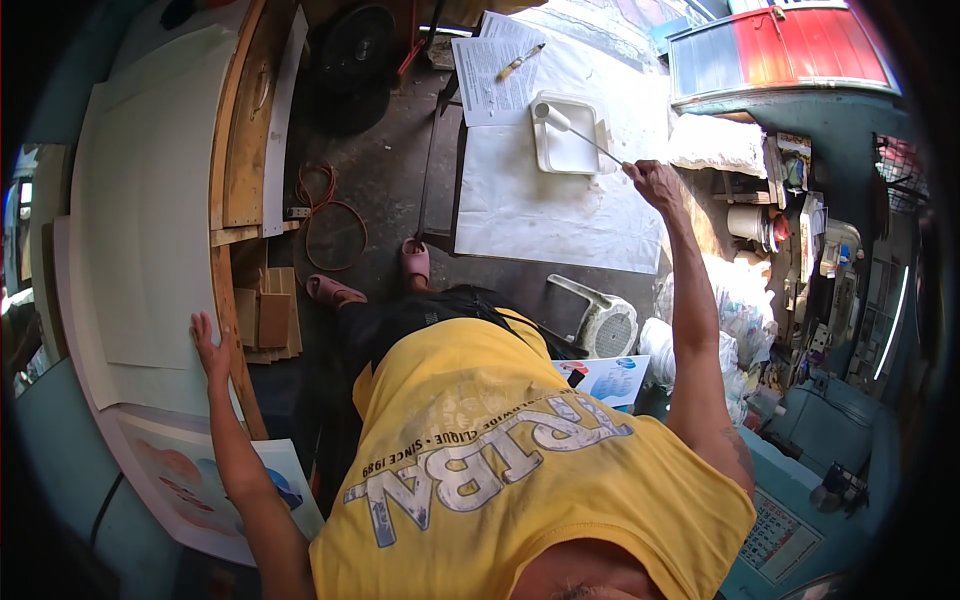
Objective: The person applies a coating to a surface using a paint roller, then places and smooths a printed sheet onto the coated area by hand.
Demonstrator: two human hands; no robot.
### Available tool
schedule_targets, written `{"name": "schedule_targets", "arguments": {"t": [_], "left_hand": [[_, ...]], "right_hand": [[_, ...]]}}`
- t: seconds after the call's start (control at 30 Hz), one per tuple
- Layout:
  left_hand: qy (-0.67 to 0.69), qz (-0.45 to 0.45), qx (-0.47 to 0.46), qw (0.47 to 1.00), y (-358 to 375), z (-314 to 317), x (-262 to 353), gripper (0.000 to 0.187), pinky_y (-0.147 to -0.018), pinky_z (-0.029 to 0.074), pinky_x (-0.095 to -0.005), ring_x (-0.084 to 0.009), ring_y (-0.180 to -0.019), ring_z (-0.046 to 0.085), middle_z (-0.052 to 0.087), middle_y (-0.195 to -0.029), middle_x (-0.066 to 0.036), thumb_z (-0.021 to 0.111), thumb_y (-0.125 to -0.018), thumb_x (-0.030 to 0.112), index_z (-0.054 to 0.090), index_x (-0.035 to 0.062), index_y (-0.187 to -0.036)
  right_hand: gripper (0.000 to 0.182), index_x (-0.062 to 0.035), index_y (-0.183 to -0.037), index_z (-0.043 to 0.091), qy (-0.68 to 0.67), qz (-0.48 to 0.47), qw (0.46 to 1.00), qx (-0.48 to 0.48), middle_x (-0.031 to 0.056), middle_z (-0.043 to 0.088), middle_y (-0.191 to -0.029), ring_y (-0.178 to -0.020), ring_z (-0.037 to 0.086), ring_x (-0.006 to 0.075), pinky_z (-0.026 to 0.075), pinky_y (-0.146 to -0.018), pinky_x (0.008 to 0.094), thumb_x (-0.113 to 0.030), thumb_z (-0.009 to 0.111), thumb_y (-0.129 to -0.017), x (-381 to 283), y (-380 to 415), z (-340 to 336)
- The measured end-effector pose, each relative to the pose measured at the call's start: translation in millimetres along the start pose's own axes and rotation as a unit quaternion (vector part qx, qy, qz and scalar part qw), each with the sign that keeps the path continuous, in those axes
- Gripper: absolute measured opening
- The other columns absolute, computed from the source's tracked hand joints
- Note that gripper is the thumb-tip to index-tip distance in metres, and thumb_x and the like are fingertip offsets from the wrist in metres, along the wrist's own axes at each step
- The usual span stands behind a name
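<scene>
My right hand (pixel 655 185) is closed around the handle of a small paint roller (pixel 553 118). Its white sleeve lies over a white paint tray (pixel 543 155), and the thin metal rod runs from there to my fist. The tray rests on a large white sheet (pixel 510 215) with smudges near it. On the other side, my left hand (pixel 211 345) is open, its fingers spread at the edge of a long white paper (pixel 150 250) on the wooden-framed table.
A brush (pixel 520 62) lies on printed papers (pixel 490 90) beyond the tray. Nearby are a plastic stool (pixel 608 325), an orange cord (pixel 333 215) on the floor, a black fan (pixel 355 50) and plastic bags (pixel 735 300). Printed sheets (pixel 180 480) lie below my left hand.
</scene>
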State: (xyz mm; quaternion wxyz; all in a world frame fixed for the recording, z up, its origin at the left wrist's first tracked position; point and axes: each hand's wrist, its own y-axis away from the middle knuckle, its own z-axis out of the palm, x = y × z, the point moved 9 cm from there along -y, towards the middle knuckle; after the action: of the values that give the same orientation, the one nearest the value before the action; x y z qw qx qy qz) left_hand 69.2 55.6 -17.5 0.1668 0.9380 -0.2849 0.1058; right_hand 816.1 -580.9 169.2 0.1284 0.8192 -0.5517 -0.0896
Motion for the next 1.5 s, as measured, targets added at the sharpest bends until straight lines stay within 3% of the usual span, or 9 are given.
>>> {"name": "schedule_targets", "arguments": {"t": [0.27,0.3,0.43,0.67,0.7,0.97,1.17,1.3,1.5], "left_hand": [[-0.008,-0.008,-0.002,1.000,0,0,0,0.072,-0.124,0.021,-0.0467,-0.0409,-0.153,0.018,0.022,-0.167,-0.013,0.069,-0.095,0.022,0.035,0.0117,-0.157],[-0.009,-0.015,-0.002,1.000,0,0,0,0.072,-0.124,0.021,-0.0467,-0.0410,-0.153,0.018,0.022,-0.167,-0.013,0.069,-0.095,0.022,0.034,0.0118,-0.157],[-0.003,-0.027,-0.004,1.000,-1,3,2,0.072,-0.125,0.021,-0.0466,-0.0409,-0.153,0.018,0.022,-0.167,-0.013,0.069,-0.095,0.020,0.034,0.0123,-0.158],[0.011,0.007,0.001,1.000,2,0,0,0.072,-0.125,0.020,-0.0457,-0.0383,-0.154,0.016,0.020,-0.168,-0.012,0.068,-0.095,0.019,0.033,0.0129,-0.158],[0.015,0.002,-0.004,1.000,2,1,-1,0.072,-0.125,0.020,-0.0457,-0.0382,-0.154,0.016,0.020,-0.168,-0.012,0.067,-0.095,0.019,0.033,0.0130,-0.158],[0.000,0.009,0.011,1.000,1,6,-8,0.073,-0.125,0.020,-0.0459,-0.0385,-0.154,0.016,0.020,-0.168,-0.011,0.068,-0.095,0.019,0.032,0.0142,-0.158],[0.003,0.018,0.021,1.000,1,7,-7,0.072,-0.125,0.020,-0.0458,-0.0394,-0.154,0.016,0.021,-0.168,-0.012,0.068,-0.095,0.019,0.033,0.0135,-0.158],[0.007,0.007,0.019,1.000,1,5,-5,0.071,-0.125,0.019,-0.0451,-0.0377,-0.154,0.017,0.021,-0.167,-0.012,0.068,-0.095,0.018,0.034,0.0122,-0.157],[0.016,0.020,0.022,0.999,-1,5,-4,0.072,-0.125,0.020,-0.0457,-0.0393,-0.154,0.015,0.021,-0.168,-0.012,0.068,-0.095,0.018,0.033,0.0131,-0.158]], "right_hand": [[0.052,-0.0014,-0.081,0.070,-0.291,-0.014,0.948,-0.125,-0.0021,0.049,-0.053,-0.048,0.042,0.0085,0.032,-0.045,0.0303,-0.049,0.058,-0.099,3,5,3],[0.049,-0.0031,-0.080,0.068,-0.360,-0.020,0.923,-0.138,-0.0064,0.044,-0.053,-0.044,0.033,0.0035,0.021,-0.042,0.0267,-0.045,0.056,-0.102,4,8,7],[0.046,-0.0058,-0.077,0.064,-0.407,-0.011,0.899,-0.160,-0.0075,0.040,-0.053,-0.045,0.032,0.0038,0.022,-0.043,0.0261,-0.045,0.060,-0.101,26,14,6],[0.048,-0.0039,-0.079,0.067,-0.257,0.032,0.958,-0.125,-0.0073,0.042,-0.052,-0.044,0.034,0.0044,0.024,-0.043,0.0272,-0.047,0.064,-0.098,61,-8,6],[0.054,-0.0032,-0.077,0.072,-0.218,0.041,0.966,-0.134,-0.0003,0.052,-0.053,-0.045,0.045,0.0089,0.035,-0.044,0.0299,-0.055,0.065,-0.092,62,-13,5],[0.060,-0.0041,-0.076,0.072,-0.070,-0.030,0.985,-0.152,0.0042,0.056,-0.054,-0.051,0.055,0.0145,0.044,-0.052,0.0340,-0.061,0.059,-0.092,42,-50,-5],[0.059,-0.0060,-0.076,0.072,-0.005,-0.044,0.988,-0.150,0.0047,0.058,-0.056,-0.052,0.055,0.0151,0.044,-0.053,0.0352,-0.060,0.057,-0.093,12,-52,-22],[0.060,-0.0026,-0.070,0.063,-0.039,-0.088,0.994,-0.060,-0.0006,0.045,-0.056,-0.055,0.043,0.0121,0.034,-0.054,0.0333,-0.058,0.063,-0.092,-14,-37,-52],[0.054,-0.0026,-0.078,0.063,-0.133,-0.060,0.977,-0.158,-0.0025,0.043,-0.057,-0.055,0.040,0.0084,0.029,-0.053,0.0305,-0.054,0.063,-0.094,-19,-42,-46]]}}
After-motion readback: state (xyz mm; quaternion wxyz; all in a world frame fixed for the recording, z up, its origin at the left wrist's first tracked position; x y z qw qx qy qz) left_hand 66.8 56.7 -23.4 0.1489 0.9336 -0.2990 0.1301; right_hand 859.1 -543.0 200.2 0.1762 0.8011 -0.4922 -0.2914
